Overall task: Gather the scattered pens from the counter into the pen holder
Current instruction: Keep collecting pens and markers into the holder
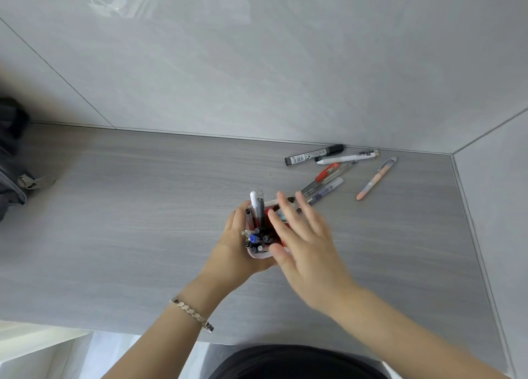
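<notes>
A small red-and-white pen holder point(258, 253) stands mid-counter, packed with several pens. My left hand point(233, 250) wraps around its left side. My right hand point(303, 236) hovers over the holder's right half with fingers spread and nothing in them; it looks blurred. Loose pens lie to the far right: a black marker point(313, 155) against the wall, a white pen point(345, 158), a red-capped pen point(327, 172), a clear pen point(328, 186) and a peach pen point(375, 178).
The grey wood-grain counter point(128, 221) ends at a tiled wall behind and a side wall point(491, 207) on the right. A dark bag with a zipper pull point(17, 176) sits at the left edge. The counter's near edge runs just above my torso.
</notes>
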Available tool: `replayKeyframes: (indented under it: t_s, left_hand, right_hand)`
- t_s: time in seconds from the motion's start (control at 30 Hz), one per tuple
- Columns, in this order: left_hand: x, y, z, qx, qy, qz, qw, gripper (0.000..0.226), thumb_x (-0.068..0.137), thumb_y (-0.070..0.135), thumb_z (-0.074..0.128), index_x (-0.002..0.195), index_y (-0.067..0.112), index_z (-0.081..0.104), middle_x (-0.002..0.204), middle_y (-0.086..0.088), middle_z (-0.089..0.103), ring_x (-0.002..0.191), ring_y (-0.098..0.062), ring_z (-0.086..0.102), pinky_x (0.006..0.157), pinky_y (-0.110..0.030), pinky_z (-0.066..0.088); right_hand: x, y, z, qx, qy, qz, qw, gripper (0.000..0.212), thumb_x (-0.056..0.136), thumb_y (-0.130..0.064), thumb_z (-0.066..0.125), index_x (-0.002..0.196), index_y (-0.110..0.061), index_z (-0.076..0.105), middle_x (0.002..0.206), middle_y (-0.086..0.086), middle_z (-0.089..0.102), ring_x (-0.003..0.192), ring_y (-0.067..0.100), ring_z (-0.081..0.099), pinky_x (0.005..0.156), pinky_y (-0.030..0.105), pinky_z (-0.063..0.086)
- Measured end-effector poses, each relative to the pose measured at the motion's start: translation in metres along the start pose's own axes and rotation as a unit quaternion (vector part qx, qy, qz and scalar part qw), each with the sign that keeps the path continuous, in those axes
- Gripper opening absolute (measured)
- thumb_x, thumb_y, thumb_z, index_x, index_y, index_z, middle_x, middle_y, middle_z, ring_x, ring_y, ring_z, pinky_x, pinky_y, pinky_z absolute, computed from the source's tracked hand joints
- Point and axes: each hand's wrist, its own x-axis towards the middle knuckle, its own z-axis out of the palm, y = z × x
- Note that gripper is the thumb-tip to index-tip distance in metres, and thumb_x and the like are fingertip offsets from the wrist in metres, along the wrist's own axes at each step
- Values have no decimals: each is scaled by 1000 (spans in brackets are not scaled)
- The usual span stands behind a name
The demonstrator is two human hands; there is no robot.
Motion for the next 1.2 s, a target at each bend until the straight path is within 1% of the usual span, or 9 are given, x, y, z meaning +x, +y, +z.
replayKeyframes:
  t_s: [0.07,0.17,0.27,0.4,0.53,0.8,0.93,1.1,1.2]
  left_hand:
    - [0,1,-1,11,-2,-4,1000,92,56,9,85,124,37,28,124,9,42,107,17,43,80,3,39]
    - [0,0,-2,22,-6,-7,1000,94,58,2,83,122,39,24,122,12,38,100,25,40,73,10,33]
    - [-1,1,-1,27,-9,-11,1000,94,58,2,83,122,39,24,123,12,37,102,19,40,72,11,33]
    - [-1,3,-1,34,-9,-10,999,93,58,5,83,123,38,25,122,12,38,102,13,43,73,9,34]
    - [-1,3,-2,35,-7,-10,999,93,59,6,83,122,39,24,122,12,39,107,0,45,74,7,38]
    - [0,1,-1,29,-12,-16,999,95,58,3,83,131,29,28,126,6,41,106,10,45,76,6,38]
    - [0,1,-1,34,-14,-10,999,96,57,4,83,127,35,26,126,7,40,109,1,46,77,8,36]
    - [-1,1,0,29,-10,-12,999,95,59,6,83,122,43,23,125,12,39,106,6,47,75,6,39]
    - [-3,3,-2,20,-24,-6,1000,97,57,13,84,118,53,21,123,21,37,112,0,46,88,-7,42]
  right_hand:
    - [10,17,-17,141,34,38,989,50,97,-42,28,127,-10,52,146,4,32,137,16,22,115,16,12]
    - [34,71,-34,115,135,142,974,28,91,-15,49,114,-4,63,131,12,52,123,21,46,104,5,24]
    - [55,124,-35,-5,-4,221,975,40,84,-8,61,123,-6,54,135,15,51,128,31,43,109,28,27]
    - [77,155,-36,-143,-202,251,936,71,76,-40,71,134,-12,40,146,9,32,137,28,27,112,42,20]
    - [81,162,-37,-147,-223,228,936,55,71,-41,75,115,-16,53,136,10,32,130,30,27,107,42,27]
    - [40,146,-11,-176,-238,105,949,40,84,-41,60,111,-13,54,123,9,48,117,29,39,94,36,31]
    - [33,137,-8,-219,-278,79,932,34,92,-33,49,114,-6,48,121,12,50,116,28,45,93,35,36]
    - [18,133,-16,-272,-297,108,909,25,91,-15,44,113,-4,46,118,14,52,110,30,51,85,37,41]
    - [11,124,-27,-192,-275,176,926,20,91,-15,42,109,-6,45,103,17,60,97,35,57,78,40,46]
